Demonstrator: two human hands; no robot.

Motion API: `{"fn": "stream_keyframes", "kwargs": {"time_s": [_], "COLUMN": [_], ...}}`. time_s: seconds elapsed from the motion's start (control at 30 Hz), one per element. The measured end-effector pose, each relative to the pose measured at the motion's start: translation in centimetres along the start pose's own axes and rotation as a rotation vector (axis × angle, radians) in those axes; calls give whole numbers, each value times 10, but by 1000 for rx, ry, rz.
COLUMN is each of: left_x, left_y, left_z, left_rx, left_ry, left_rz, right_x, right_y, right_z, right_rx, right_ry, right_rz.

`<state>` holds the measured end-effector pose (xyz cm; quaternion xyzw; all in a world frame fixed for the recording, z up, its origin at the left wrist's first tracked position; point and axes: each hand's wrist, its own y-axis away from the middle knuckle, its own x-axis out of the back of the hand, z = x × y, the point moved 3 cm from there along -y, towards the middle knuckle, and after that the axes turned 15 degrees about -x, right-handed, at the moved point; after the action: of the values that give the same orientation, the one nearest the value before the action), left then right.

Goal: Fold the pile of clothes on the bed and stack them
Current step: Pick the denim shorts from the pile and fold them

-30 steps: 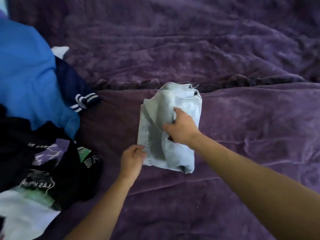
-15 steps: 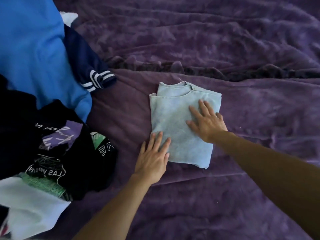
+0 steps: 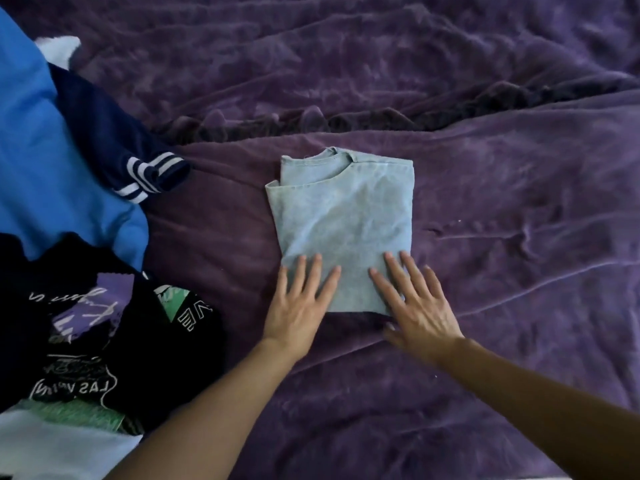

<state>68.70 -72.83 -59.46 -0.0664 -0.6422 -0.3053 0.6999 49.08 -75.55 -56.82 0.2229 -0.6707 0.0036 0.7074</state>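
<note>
Head view: a folded pale-blue shirt (image 3: pixel 346 230) lies mid-bed on a purple blanket (image 3: pixel 502 271). The left hand (image 3: pixel 299 308) and right hand (image 3: pixel 417 306) press its near edge, fingers flat, gripping nothing. A black shirt (image 3: pixel 104 341) in the unfolded pile at left reads, inverted, "LAS".

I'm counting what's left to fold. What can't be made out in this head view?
All in the head view:
- Blue garment: cut off by the left edge, so its type is unclear.
- White garment: cut off by the bottom-left corner.
- Black printed shirt: crumpled, lettering only partly readable; whatever lies under it is hidden.
- Folded pale blue shirt: near corners covered by the left hand and right hand; inner folds hidden.
</note>
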Motion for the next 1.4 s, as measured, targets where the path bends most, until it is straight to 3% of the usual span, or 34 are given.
{"fn": "stream_keyframes", "kwargs": {"time_s": [0.1,0.27,0.33,0.53,0.8,1.03,1.23,1.4], "left_x": [-12,2,21,129,250,299,284,214], "left_y": [-17,-14,-13,-29,-117,-220,-314,-368], "left_z": [-16,-20,-15,33,168,335,467,545], "left_rx": [70,11,18,-14,-203,-307,-296,-240], "left_ry": [-19,19,25,-37,-124,-192,-180,-72], "left_rz": [-70,-114,-127,-43,86,208,277,213], "right_x": [-16,-14,-6,89,188,221,206,134], "right_y": [-23,-22,-19,-2,70,142,178,202], "right_z": [-8,-9,-1,63,228,415,569,648], "right_rx": [-120,-162,-162,-155,-277,-341,-332,-371], "right_ry": [47,-52,-91,-143,-213,-191,-94,-40], "right_rz": [-32,-50,-114,-80,59,183,188,95]}}
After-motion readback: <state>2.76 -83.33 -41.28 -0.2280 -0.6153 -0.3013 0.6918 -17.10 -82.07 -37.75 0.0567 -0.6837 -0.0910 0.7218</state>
